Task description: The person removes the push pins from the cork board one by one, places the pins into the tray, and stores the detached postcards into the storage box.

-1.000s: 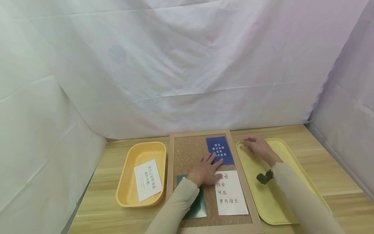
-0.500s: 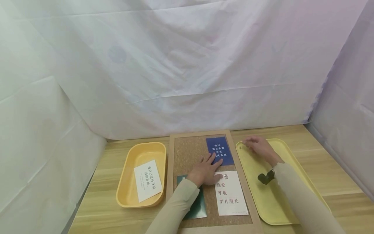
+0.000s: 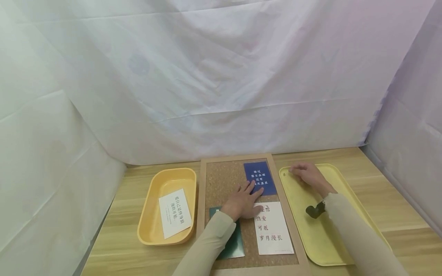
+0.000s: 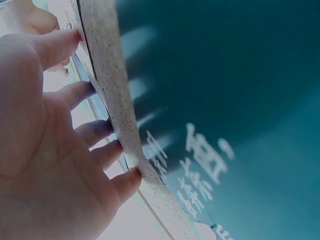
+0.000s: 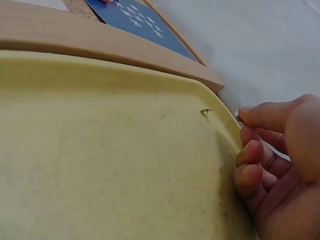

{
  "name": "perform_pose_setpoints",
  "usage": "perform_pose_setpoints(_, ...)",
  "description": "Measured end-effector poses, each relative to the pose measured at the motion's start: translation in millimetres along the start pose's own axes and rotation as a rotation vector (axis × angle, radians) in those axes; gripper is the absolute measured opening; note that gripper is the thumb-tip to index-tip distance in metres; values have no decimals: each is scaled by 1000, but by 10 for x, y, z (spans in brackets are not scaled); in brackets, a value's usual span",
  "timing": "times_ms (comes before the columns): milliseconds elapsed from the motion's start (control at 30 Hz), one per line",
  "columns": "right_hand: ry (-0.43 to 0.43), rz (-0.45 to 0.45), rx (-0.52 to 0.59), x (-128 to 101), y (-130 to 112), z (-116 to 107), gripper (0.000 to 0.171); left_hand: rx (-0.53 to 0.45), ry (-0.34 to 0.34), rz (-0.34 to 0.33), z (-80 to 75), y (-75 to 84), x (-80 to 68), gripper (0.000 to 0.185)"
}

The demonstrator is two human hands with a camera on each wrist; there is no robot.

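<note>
My left hand [image 3: 243,203] lies with spread fingers over the corkboard [image 3: 222,172]. Its fingertips rest on the lower part of a blue card [image 3: 258,168], and the thumb reaches the top of a white card with red writing [image 3: 274,228]. A dark green card [image 3: 235,245] lies partly under the left forearm. Above the far end of the yellow tray [image 3: 319,241], my right hand [image 5: 277,150] pinches a small thumbtack [image 5: 237,115] between thumb and forefinger, mostly hidden by the fingertips. Another thumbtack [image 5: 207,114] lies in the tray, close to that hand.
Left of the board stands a deeper orange-yellow bin [image 3: 146,226] with a white card [image 3: 175,213] in it. White cloth [image 3: 221,96] hangs behind and along both sides of the wooden table [image 3: 114,230].
My right hand has shifted slightly to the right, away from the tray's left rim, and the thumbtack in the tray shows more. The left hand has stayed in place.
</note>
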State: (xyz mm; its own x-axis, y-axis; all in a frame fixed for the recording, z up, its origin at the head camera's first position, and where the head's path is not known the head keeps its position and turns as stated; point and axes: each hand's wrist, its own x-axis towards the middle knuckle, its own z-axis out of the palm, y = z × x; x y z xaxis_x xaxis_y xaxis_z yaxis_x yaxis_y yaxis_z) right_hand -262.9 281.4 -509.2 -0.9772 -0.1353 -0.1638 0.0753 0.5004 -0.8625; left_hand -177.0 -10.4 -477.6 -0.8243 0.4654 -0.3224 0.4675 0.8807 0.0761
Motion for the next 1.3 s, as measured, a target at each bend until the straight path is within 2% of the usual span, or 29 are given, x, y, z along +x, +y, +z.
perform_pose_setpoints(267, 3, 29, 9, -8, -15, 17, 37, -2, 7, 0, 12, 0, 7, 65)
perform_pose_setpoints(667, 24, 15, -58, -21, -42, 55, 32, -4, 3, -7, 9, 9, 2, 64)
perform_pose_setpoints(1300, 39, -20, -71, 5, 17, 95, 25, -7, -3, -6, 5, 6, 3, 65)
